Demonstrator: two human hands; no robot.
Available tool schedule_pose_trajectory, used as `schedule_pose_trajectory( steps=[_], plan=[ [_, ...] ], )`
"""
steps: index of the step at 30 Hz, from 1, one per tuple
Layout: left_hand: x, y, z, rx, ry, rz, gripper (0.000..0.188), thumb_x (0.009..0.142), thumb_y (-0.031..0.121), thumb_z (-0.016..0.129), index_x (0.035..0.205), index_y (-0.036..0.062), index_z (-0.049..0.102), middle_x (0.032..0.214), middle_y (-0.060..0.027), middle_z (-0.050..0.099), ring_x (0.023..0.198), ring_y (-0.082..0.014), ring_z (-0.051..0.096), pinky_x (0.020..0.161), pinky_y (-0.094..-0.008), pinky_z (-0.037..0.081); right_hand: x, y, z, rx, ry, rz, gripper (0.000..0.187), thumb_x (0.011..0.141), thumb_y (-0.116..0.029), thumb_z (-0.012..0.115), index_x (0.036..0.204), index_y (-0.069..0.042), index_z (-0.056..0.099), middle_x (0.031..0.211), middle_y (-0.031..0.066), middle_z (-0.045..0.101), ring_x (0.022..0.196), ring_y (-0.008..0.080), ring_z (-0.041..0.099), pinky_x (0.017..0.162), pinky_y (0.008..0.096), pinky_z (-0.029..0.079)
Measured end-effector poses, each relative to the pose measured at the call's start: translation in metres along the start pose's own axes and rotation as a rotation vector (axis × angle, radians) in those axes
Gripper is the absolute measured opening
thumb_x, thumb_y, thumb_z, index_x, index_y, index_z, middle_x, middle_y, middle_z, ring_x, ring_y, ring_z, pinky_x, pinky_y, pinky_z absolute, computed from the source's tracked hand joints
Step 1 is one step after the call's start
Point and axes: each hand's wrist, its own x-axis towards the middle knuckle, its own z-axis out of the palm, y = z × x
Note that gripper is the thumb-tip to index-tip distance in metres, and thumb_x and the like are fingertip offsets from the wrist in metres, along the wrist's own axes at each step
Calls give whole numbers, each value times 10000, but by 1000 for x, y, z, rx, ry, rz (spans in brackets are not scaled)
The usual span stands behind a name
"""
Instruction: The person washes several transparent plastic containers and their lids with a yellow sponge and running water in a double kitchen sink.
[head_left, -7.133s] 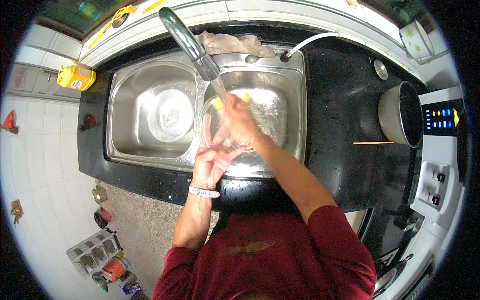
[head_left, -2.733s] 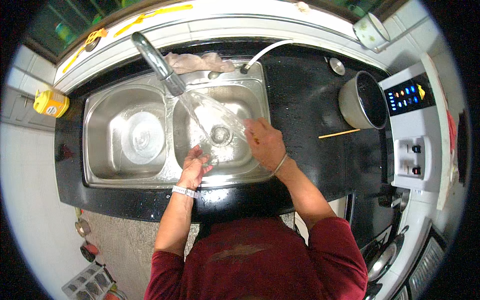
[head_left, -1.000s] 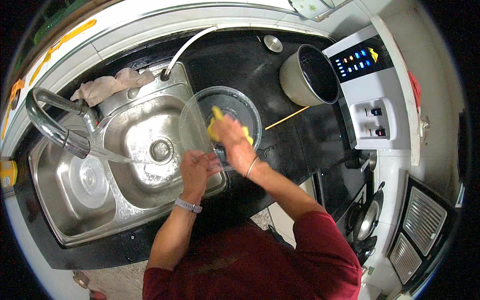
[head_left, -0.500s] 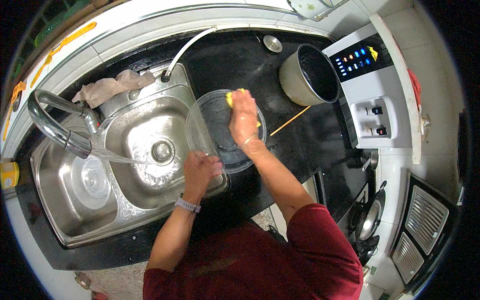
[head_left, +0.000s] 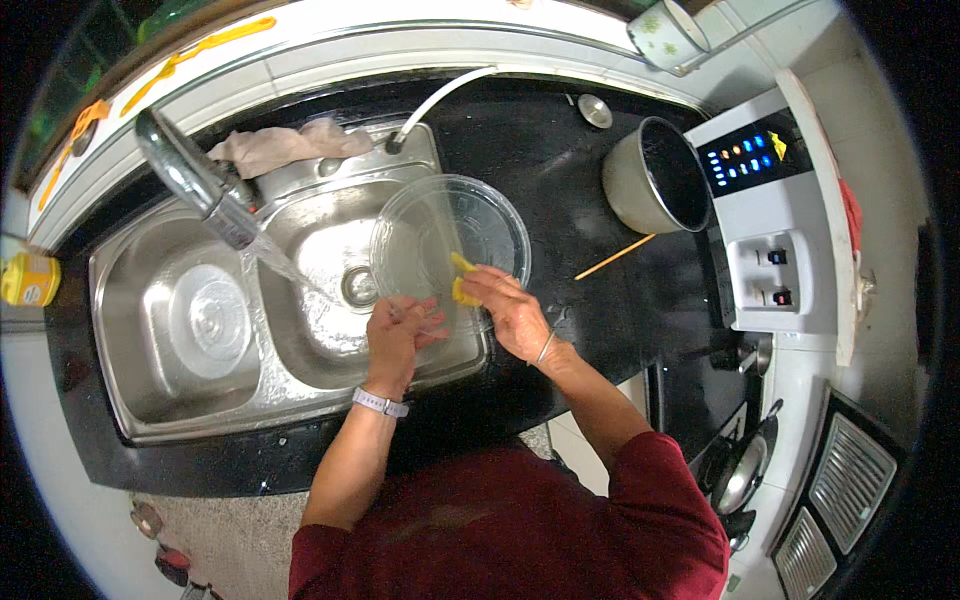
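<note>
A clear, round plastic container point(head_left: 413, 215) is held tilted over the right sink basin's edge and the counter. My left hand point(head_left: 397, 333) grips its near rim, the fingers partly visible through the plastic. In my right hand point(head_left: 515, 315) is a piece of yellow sponge point(head_left: 464, 287), pinched between thumb and fingers at the container's near right side. Water runs from the chrome faucet point(head_left: 195, 180) into the right basin point(head_left: 320, 230), left of the container. A second clear, round plastic piece point(head_left: 210, 320) lies in the left basin point(head_left: 150, 390).
A deep pot point(head_left: 630, 185) stands at the back right, with one chopstick point(head_left: 613, 257) beside it. A white water dispenser point(head_left: 765, 270) rises on the right. Behind the sink lie a crumpled cloth point(head_left: 290, 148) and a white hose point(head_left: 450, 93). A yellow container point(head_left: 30, 279) is at far left.
My right hand has drawn back from the container's far right part toward its near side with the sponge. The container is now tilted. My left hand still grips the rim; the view has shifted.
</note>
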Motion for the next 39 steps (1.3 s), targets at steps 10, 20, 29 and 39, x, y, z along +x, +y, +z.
schedule_pose_trajectory(
  steps=[10,20,29,39],
  plan=[
    [-17,30,-103,-190,339,176,176,927,-11,531,1060,66,446,1123,-212,593,964,-329,648,736,-470,611,30,-24,76,912,121,686,323,951,-25,510,1271,19,534,1140,87,607,972,171,614,822,291,533],
    [-67,24,-124,-241,352,206,239,905,-53,543,1087,78,461,1066,-200,598,912,-345,664,698,-455,618,45,-19,156,1738,-74,1049,234,941,-131,572,1128,8,544,1076,149,610,900,284,636,737,445,582],
    [-68,40,-114,-125,453,237,492,909,-33,526,1292,47,228,1159,-218,522,956,-347,640,753,-428,602,94,-41,144,918,-88,774,366,885,-308,639,947,53,633,789,115,641,589,189,625,459,317,511],
    [-52,37,-143,434,454,259,640,820,-59,600,1394,40,335,1374,-111,410,1231,-255,458,1033,-362,404,91,-32,80,485,-171,223,299,902,-146,596,1198,-108,623,988,102,675,865,249,665,780,333,541]
  ],
)
